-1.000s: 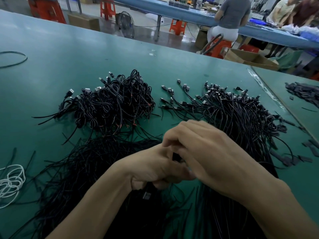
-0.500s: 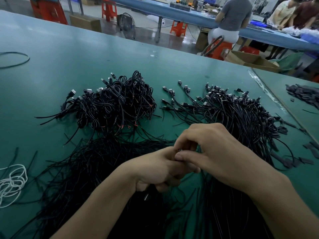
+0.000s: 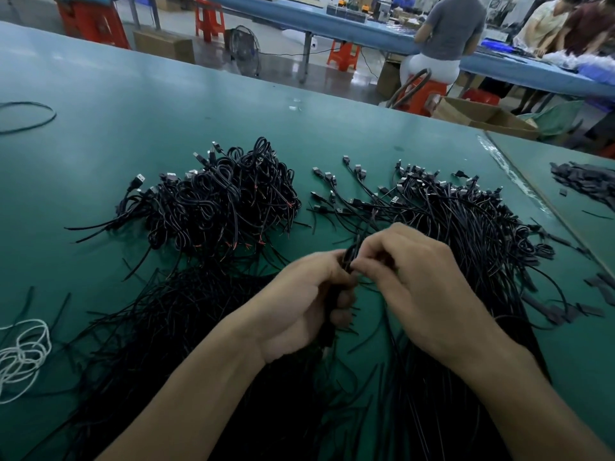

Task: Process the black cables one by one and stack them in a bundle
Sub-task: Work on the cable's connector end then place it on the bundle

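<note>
The left hand (image 3: 299, 307) was curled round a thin bunch of black cables (image 3: 350, 256), and the right hand (image 3: 422, 287) pinched one strand at its top, the two hands touching above the green table (image 3: 139, 108). Beyond them lay a coiled pile (image 3: 226, 207) on the left and a plug-ended pile (image 3: 466, 224) on the right. White string (image 3: 23, 354) lay far left.

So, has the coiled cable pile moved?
No. The coiled cable pile lies where it was on the table, same gap to the thin loop far left.
</note>
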